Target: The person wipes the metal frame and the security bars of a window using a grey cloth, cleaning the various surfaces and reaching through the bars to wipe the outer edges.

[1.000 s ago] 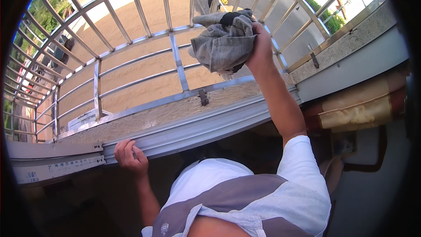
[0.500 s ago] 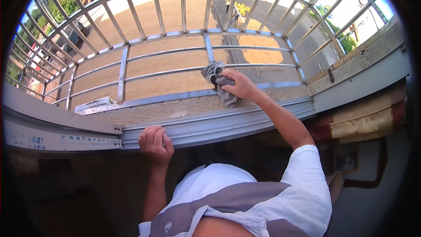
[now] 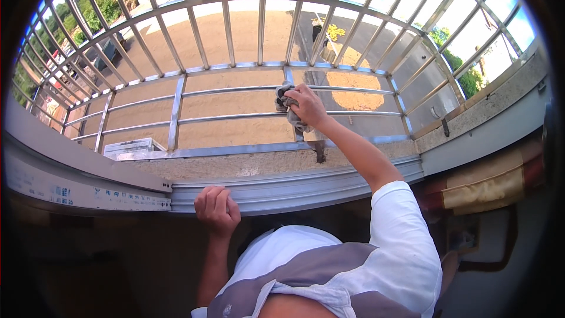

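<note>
right hand [image 3: 307,106] clenched on a bunched grey cloth [image 3: 296,120], fingers wrapped over the top. cloth is past the sill [image 3: 235,168], at the flat upright bar [image 3: 288,75] of the cage, right of centre; looks pressed to it, but the hand hides the contact.
left hand [image 3: 218,208] has fingers curled at the near edge of the window track [image 3: 329,179]; can't tell if it grips or just rests.
handling guess: cloth is light, limp, not fragile, should mould to bars. best held by the bunched middle; loose ends could snag.
materials: track is ribbed grey metal, long parallel grooves. cage bars shiny, smooth, round rails plus flat uprights. sill rough, grainy, concrete-like. dark rusty-looking bracket [image 3: 320,153] on it.
</note>
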The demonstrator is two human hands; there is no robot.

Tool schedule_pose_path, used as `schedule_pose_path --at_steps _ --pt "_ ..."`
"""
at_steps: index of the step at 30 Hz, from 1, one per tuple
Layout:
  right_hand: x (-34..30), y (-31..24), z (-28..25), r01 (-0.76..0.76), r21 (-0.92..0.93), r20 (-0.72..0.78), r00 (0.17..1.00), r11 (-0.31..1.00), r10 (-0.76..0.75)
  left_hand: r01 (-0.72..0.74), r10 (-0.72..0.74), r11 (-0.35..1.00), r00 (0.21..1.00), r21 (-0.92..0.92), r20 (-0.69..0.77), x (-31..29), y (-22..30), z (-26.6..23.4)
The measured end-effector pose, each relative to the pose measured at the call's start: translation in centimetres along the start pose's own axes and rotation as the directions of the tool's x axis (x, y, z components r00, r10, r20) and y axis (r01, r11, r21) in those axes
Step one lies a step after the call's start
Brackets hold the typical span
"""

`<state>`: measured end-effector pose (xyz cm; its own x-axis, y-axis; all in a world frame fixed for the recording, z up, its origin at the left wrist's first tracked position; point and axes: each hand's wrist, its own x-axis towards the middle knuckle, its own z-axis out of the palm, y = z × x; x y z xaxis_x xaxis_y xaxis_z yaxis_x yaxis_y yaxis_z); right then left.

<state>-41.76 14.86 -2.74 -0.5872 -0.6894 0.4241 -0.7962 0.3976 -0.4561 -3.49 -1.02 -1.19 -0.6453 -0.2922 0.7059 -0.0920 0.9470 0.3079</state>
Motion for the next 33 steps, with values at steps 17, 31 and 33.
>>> schedule_pose_path --at_steps 17,31,33 --pt "9.4 8.5 2.3 -0.404 0.081 -0.051 0.911 0.911 0.409 0.077 -0.081 0.993 0.996 0.093 0.04 -0.1 0.4 -0.3" --pt "3.7 2.4 -0.4 0.382 -0.056 0.062 0.924 0.923 -0.379 0.057 -0.062 0.994 0.997 0.096 0.05 -0.3 0.3 -0.3" --pt "2.8 4.8 -1.7 0.386 -0.062 0.03 0.922 0.92 -0.385 0.077 -0.082 0.991 0.996 0.109 0.039 -0.9 0.0 -0.3"
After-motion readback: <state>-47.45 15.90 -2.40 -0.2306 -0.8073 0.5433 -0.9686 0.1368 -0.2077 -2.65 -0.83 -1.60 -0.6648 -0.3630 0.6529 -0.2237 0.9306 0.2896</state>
